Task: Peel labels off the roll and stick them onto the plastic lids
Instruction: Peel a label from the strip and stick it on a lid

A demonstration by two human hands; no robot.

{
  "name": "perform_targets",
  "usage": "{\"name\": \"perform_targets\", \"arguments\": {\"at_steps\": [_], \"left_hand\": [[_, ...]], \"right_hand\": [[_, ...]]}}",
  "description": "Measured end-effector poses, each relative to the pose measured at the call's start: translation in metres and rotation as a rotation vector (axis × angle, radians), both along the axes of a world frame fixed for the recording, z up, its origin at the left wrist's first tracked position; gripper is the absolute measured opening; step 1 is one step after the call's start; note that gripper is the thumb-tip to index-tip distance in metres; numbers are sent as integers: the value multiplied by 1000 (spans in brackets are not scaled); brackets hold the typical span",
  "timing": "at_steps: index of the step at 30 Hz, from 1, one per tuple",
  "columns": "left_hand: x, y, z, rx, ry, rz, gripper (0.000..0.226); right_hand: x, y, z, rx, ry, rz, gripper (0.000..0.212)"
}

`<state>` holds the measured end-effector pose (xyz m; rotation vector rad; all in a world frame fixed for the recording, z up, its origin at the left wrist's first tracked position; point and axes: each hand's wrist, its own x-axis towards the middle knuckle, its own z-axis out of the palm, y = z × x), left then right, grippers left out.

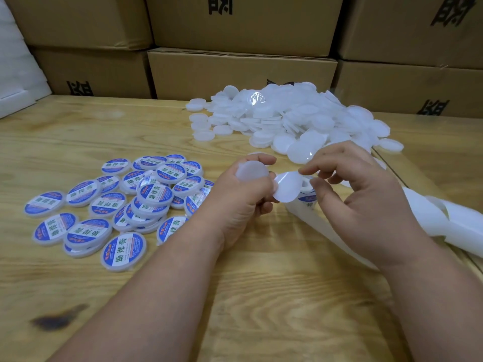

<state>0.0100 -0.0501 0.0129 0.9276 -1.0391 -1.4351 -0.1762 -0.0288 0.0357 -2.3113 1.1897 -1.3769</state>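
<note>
I see the left hand (244, 194) gripping a plain white round lid (251, 171), fingers curled round it, above the wooden table (261, 296). Right hand (358, 194) pinches a round label (287, 188), pale back facing me, at the label roll (307, 198); backing strip (444, 220) trails right. Left: labelled lids (125, 250), blue-and-white print. Farther: heap of blank white lids (287, 118), then cardboard boxes (240, 71).
</note>
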Motion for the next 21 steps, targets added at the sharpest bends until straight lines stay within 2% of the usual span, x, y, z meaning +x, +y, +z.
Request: {"name": "perform_targets", "arguments": {"at_steps": [8,15,18,21], "left_hand": [[1,1,0,-5,65,-67,34],[1,6,11,87,290,-203,28],[-2,7,11,57,214,-192,23],[-5,6,9,12,142,-167,29]], "right_hand": [[1,2,2,74,-51,-41,25],[4,2,7,196,-421,-36,10],[6,2,8,251,-527,18,16],[9,4,11,340,-671,154,25]]}}
